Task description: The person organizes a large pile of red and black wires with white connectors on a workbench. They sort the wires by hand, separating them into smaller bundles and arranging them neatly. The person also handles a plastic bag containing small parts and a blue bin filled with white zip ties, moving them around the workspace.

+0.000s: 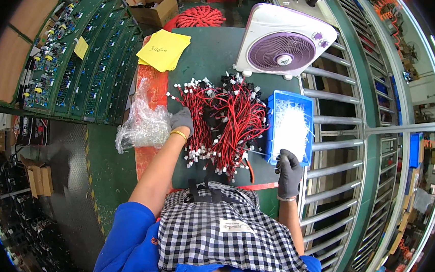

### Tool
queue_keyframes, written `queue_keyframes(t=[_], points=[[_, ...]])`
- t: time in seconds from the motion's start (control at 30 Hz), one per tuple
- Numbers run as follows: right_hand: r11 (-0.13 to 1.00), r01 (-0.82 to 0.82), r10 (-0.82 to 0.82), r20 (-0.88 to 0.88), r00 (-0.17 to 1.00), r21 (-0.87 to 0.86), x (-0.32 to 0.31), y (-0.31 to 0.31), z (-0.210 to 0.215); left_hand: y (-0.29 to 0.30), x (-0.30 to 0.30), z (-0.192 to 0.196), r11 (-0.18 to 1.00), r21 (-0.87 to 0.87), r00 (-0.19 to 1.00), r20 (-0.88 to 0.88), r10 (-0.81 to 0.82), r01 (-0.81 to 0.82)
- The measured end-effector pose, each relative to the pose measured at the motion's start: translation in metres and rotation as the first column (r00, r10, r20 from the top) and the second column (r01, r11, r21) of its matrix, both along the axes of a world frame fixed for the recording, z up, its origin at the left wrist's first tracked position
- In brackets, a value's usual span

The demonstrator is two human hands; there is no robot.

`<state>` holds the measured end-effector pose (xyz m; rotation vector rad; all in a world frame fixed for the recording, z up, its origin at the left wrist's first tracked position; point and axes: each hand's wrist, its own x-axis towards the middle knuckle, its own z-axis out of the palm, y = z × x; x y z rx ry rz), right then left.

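Observation:
A big pile of red and black wire harnesses with small white connectors lies across the green work table. At its left edge is my left hand, in a grey glove, its fingers curled closed against the wires; the fingertips are partly hidden. Right of the pile stands a blue bin full of thin white strips that look like cable ties. My right hand, also gloved in grey, is at the bin's near right corner. Its fingers are bent together in a pinch, and what they hold is too small to make out.
Crumpled clear plastic wrap lies beside my left hand, with yellow paper sheets beyond it. A white and purple fan stands at the back. Roller conveyor runs along the right; a rack of circuit boards is at the left.

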<state>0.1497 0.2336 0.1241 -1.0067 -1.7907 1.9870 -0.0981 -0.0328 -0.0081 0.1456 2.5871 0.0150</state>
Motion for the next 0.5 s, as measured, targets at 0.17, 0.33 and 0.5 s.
queue_keyframes(t=[0.17,0.33,0.5], points=[[0.998,-0.057,0.058,0.012,0.998,-0.037,-0.001,-0.012,-0.005,-0.001,-0.013,0.003,1.0,-0.014,0.999,0.036,-0.026,0.027],[0.995,-0.089,0.089,0.012,0.996,-0.046,-0.001,-0.022,-0.002,-0.013,-0.003,0.001,0.981,-0.031,0.98,-0.057,-0.192,0.191],[0.992,-0.099,0.101,0.024,0.995,-0.075,-0.001,-0.024,-0.006,-0.015,0.036,0.08,0.94,0.28,0.967,-0.212,-0.139,0.196]])
